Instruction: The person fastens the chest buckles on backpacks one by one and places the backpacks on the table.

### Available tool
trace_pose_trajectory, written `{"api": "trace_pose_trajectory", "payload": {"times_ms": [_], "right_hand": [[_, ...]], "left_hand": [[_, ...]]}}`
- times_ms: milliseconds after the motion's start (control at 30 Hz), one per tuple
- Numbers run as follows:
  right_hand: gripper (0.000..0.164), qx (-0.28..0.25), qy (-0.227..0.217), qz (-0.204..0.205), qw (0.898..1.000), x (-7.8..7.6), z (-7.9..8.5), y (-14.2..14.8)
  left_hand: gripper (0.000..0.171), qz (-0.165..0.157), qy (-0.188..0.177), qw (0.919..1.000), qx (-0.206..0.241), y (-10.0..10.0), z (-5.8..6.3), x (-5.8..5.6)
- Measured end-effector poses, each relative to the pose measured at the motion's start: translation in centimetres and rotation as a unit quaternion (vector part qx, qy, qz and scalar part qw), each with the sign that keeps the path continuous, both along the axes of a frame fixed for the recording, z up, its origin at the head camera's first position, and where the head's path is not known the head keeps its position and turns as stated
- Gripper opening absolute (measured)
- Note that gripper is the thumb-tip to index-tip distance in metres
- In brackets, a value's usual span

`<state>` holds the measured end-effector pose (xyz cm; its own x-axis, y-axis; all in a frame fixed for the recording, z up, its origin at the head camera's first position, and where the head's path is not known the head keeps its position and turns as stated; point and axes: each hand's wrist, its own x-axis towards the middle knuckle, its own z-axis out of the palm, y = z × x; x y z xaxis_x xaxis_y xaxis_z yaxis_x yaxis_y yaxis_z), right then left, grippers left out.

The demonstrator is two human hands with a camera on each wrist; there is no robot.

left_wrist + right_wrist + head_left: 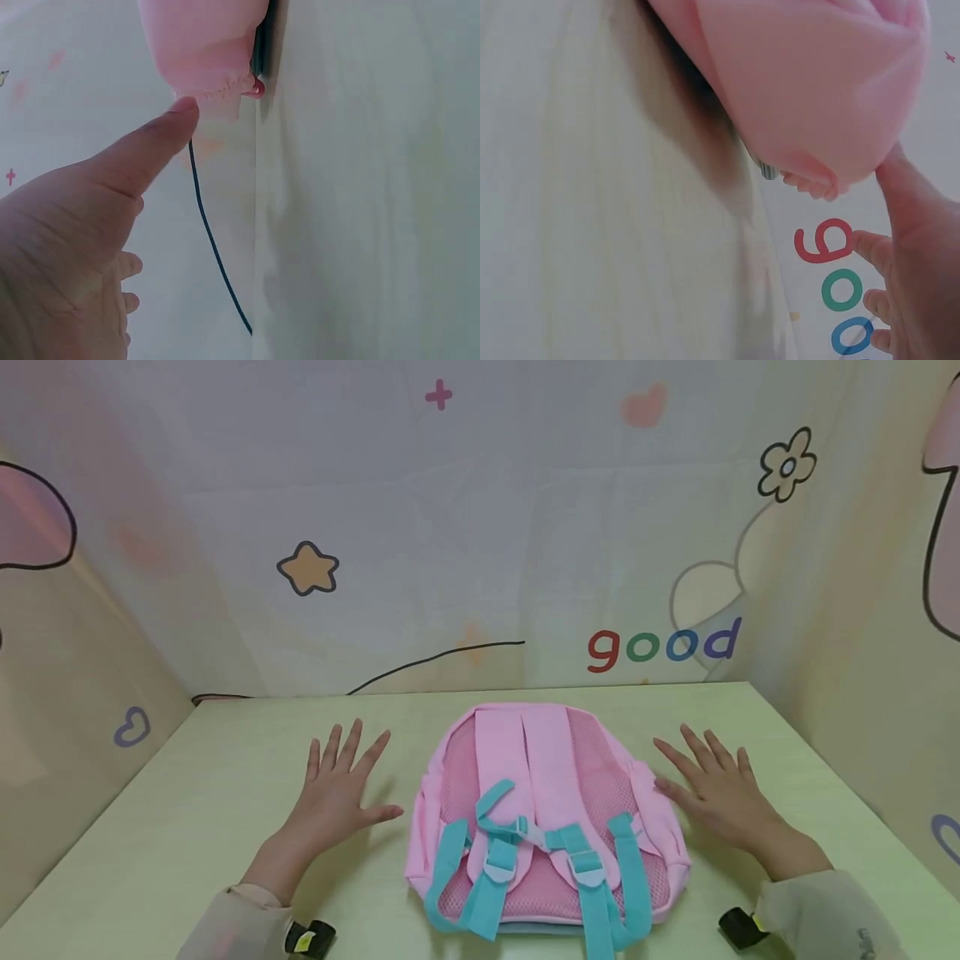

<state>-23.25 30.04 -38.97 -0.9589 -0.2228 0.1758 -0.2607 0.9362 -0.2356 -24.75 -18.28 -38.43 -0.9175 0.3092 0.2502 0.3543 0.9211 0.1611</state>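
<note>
A pink backpack (551,760) lies on the table with its strap side up. Its shoulder straps end in teal webbing (487,893), and a small buckle joins them across the middle. To the left of the bag, my left hand (330,802) is held with fingers spread, apart from it. My right hand (723,802) is spread at the bag's right side, its thumb close to the pink side pocket; whether they touch I cannot tell. Both wrist views show a pink side of the bag (206,45) beyond the thumb. Neither hand holds anything.
The pale table (247,760) reaches back to a printed cloth wall (450,527) with a star, a flower and the word "good". Cloth walls also stand at left and right. A black wrist device (310,938) sits by the left sleeve, another (741,929) by the right.
</note>
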Motion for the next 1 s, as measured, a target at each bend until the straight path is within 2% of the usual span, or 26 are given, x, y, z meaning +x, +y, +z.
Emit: {"api": "trace_pose_trajectory", "payload": {"times_ms": [267, 567, 1000], "right_hand": [[0.069, 0.019, 0.004, -0.008, 1.0, -0.1, -0.5, 1.0], [0.076, 0.034, 0.004, 0.002, 0.999, -0.1, -0.9, 1.4], [0.074, 0.037, 0.004, 0.011, 0.999, 0.1, -1.0, 1.1]], "left_hand": [[0.098, -0.001, -0.028, 0.9995, 0.01, -0.1, -0.3, 0.1], [0.096, -0.003, -0.033, 0.9994, 0.01, -0.1, -0.6, 0.0], [0.095, -0.002, -0.032, 0.9994, 0.01, 0.1, -0.4, 0.0]]}}
